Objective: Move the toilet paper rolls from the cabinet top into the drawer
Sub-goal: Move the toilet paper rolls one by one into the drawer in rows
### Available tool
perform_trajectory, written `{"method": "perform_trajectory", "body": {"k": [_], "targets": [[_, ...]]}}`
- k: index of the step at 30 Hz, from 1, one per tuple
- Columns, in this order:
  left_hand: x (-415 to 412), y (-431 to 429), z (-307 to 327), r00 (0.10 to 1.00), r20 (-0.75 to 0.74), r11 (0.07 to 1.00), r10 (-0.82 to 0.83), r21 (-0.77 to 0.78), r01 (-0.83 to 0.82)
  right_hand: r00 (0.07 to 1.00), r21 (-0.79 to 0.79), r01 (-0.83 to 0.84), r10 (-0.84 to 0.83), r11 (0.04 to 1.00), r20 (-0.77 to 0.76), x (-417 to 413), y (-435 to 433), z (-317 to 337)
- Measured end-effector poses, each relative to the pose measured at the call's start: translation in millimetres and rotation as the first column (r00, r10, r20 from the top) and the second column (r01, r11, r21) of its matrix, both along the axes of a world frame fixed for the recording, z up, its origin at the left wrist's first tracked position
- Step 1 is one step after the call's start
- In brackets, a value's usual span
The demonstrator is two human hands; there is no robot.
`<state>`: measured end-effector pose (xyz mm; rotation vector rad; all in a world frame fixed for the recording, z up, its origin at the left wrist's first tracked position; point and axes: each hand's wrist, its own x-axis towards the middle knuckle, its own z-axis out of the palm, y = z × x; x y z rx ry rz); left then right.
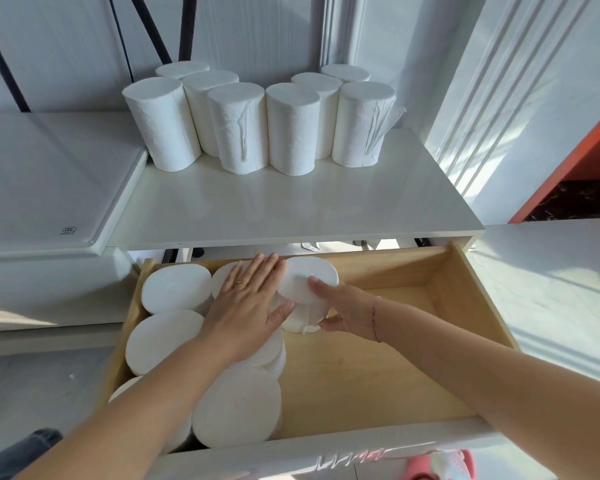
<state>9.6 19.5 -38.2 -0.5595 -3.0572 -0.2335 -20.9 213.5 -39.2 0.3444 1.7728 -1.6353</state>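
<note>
Nearest the viewer, a pink slipper shows below the white front panel of the open drawer. Within the wooden drawer, white toilet paper rolls stand upright along the left side, among them a front roll, a middle-left roll and a rear-left roll; the right half of the drawer floor is bare wood. The left hand, wearing a gold ring, lies flat with fingers extended across the tops of the packed rolls, grasping nothing. The right hand clasps the held roll at the rear centre of the drawer, forefinger on its upper face and thumb against its near side; this roll touches the neighbouring rolls on its left. Beyond, on the white cabinet top, eight rolls stand upright in a tight cluster against the wall, including a front-left roll, a centre roll and a front-right roll with a loose sheet trailing from its side.
</note>
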Motion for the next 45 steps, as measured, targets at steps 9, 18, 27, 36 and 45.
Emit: {"method": "perform_trajectory", "body": {"k": [9, 18, 27, 36, 45], "targets": [[-11, 11, 1, 0.996, 0.006, 0.994, -0.093, 0.054, 0.092, 0.747, 0.764, 0.147, 0.436, 0.628, -0.501, -45, 32, 69], [-30, 28, -2, 0.982, -0.007, 0.981, -0.191, 0.029, 0.191, 0.579, 0.246, 0.514, -0.121, 0.822, -0.806, -164, 59, 93], [-33, 28, -2, 0.984, 0.003, 0.983, -0.176, 0.055, 0.176, 0.489, -0.028, 0.577, -0.373, 0.816, -0.789, -238, 42, 92], [-35, 26, -3, 0.983, 0.005, 0.982, -0.182, 0.062, 0.181, 0.367, -0.042, 0.659, -0.369, 0.751, -0.854, -236, 30, 99], [-38, 27, -4, 0.985, 0.026, 0.985, -0.169, 0.025, 0.168, 0.39, 0.074, 0.45, -0.121, 0.89, -0.913, -105, 52, 97]]}}
